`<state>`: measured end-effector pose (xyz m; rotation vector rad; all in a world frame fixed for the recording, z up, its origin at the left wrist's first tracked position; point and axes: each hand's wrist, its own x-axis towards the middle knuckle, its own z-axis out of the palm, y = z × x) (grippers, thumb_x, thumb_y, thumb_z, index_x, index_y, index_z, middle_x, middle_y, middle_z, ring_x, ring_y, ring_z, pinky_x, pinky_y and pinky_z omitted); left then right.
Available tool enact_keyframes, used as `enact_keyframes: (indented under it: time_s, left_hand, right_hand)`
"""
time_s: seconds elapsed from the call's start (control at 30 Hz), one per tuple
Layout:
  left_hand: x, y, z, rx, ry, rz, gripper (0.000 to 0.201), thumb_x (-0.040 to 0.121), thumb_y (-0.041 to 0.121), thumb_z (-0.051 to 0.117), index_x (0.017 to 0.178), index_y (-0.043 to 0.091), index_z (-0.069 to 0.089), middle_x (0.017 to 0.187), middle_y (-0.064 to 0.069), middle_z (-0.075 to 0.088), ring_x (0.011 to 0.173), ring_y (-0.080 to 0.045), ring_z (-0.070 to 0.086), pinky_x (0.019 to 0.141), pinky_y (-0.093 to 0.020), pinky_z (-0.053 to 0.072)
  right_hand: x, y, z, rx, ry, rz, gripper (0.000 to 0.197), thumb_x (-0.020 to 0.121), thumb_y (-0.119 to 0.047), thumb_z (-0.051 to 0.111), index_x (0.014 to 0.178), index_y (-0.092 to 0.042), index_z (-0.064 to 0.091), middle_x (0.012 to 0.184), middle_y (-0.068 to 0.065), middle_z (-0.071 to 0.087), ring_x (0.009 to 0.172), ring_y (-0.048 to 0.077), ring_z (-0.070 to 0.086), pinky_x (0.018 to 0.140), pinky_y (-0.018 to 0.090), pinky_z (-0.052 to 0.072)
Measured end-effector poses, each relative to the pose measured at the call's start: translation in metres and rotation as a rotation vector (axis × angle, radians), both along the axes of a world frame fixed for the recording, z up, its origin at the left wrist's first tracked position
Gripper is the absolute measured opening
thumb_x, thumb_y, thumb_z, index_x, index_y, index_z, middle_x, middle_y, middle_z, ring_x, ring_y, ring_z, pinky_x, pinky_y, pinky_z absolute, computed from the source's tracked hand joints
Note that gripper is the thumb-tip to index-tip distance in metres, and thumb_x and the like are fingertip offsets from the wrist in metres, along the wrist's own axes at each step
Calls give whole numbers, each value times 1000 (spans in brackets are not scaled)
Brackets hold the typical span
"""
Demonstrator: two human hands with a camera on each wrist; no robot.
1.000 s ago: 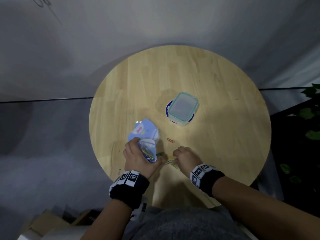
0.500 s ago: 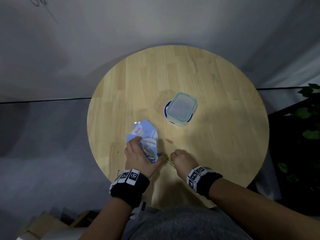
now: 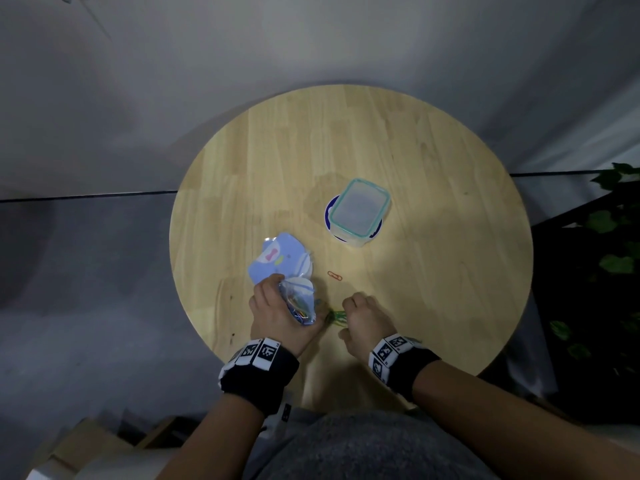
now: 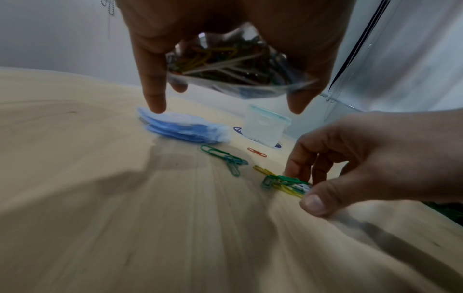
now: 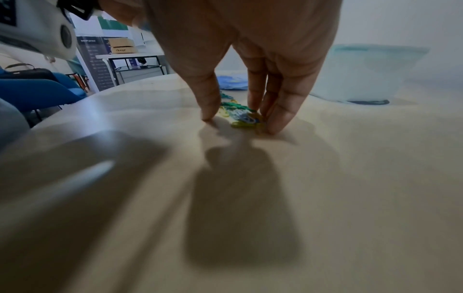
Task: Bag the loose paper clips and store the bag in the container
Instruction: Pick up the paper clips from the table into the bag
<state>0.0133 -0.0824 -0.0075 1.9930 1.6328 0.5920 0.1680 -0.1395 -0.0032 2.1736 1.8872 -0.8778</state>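
— Green and yellow paper clips lie bunched on the counter; right hand fingers pinch them.

— And the bag?

— Gripped in the left hand, just left of the bunch; container beyond.

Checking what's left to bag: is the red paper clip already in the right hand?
No, the red paper clip lies alone on the table, apart from the right hand, which gathers green and yellow clips.
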Motion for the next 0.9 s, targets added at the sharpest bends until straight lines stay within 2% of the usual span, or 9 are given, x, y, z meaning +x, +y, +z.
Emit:
enact_keyframes:
  time_s: [0.1, 0.2, 0.33, 0.47, 0.6, 0.7, 0.8, 0.87, 0.9]
  left_hand:
    - [0, -2, 0, -16, 12, -10, 87, 48, 33, 84, 118, 16, 35, 111, -14, 47, 99, -36, 49, 86, -34, 37]
    - [0, -2, 0, -62, 30, -5, 85, 48, 34, 78, 121, 9, 39, 112, -15, 46, 100, -37, 48, 87, -34, 36]
    - [1, -3, 3, -102, 29, 9, 83, 49, 35, 70, 120, 2, 44, 112, -16, 46, 100, -39, 48, 84, -31, 33]
    - [2, -3, 3, -109, 26, 9, 84, 49, 31, 76, 121, 3, 44, 113, -16, 46, 101, -37, 48, 81, -29, 33]
    - [6, -3, 2, -125, 24, -9, 86, 48, 23, 83, 122, 4, 43, 114, -15, 44, 103, -36, 46, 84, -28, 32]
    - [11, -2, 1, -115, 31, -29, 86, 47, 27, 82, 121, 6, 43, 113, -12, 45, 102, -34, 47, 86, -31, 36]
    - [16, 1, 1, -110, 29, -59, 85, 44, 32, 78, 117, 6, 44, 109, -12, 47, 101, -33, 48, 87, -37, 40]
    - [23, 3, 4, -97, 22, -75, 83, 45, 34, 75, 117, 4, 46, 108, -13, 48, 101, -34, 48, 87, -39, 41]
    - [26, 4, 7, -100, 14, -87, 84, 46, 35, 76, 117, 4, 45, 109, -12, 47, 103, -34, 48, 87, -38, 41]
  right_hand:
    - [-7, 9, 4, -35, -12, -32, 39, 80, -4, 57, 118, -5, 47, 127, 16, 47, 118, 32, 44, 97, 35, 40]
    - [-9, 14, 7, -69, -17, -22, 41, 79, 4, 54, 119, -2, 48, 127, 17, 48, 118, 33, 47, 95, 37, 43]
    - [-6, 13, 7, -68, -16, 14, 36, 80, 7, 50, 115, -2, 52, 122, 17, 51, 111, 35, 54, 89, 39, 47]
    - [5, 9, 3, -47, -37, 64, 33, 83, 6, 45, 114, -1, 54, 118, 18, 56, 105, 36, 57, 85, 40, 48]
    - [20, 13, 2, -56, -27, 58, 29, 83, -4, 58, 112, 0, 54, 117, 19, 57, 106, 35, 56, 88, 40, 46]
    - [33, 17, 9, -60, 61, -131, 22, 83, -4, 57, 104, -1, 57, 110, 20, 60, 102, 36, 58, 83, 37, 47]
    - [44, 26, 23, 38, 247, -391, 12, 83, -8, 60, 93, -1, 64, 96, 18, 66, 92, 33, 60, 77, 34, 46]
    - [45, 37, 42, 88, 456, -607, 3, 79, -7, 67, 78, -9, 66, 76, 9, 63, 73, 27, 57, 73, 34, 47]
    - [42, 43, 50, 107, 576, -723, 14, 78, -4, 68, 69, -13, 63, 66, 6, 59, 63, 25, 54, 68, 36, 49]
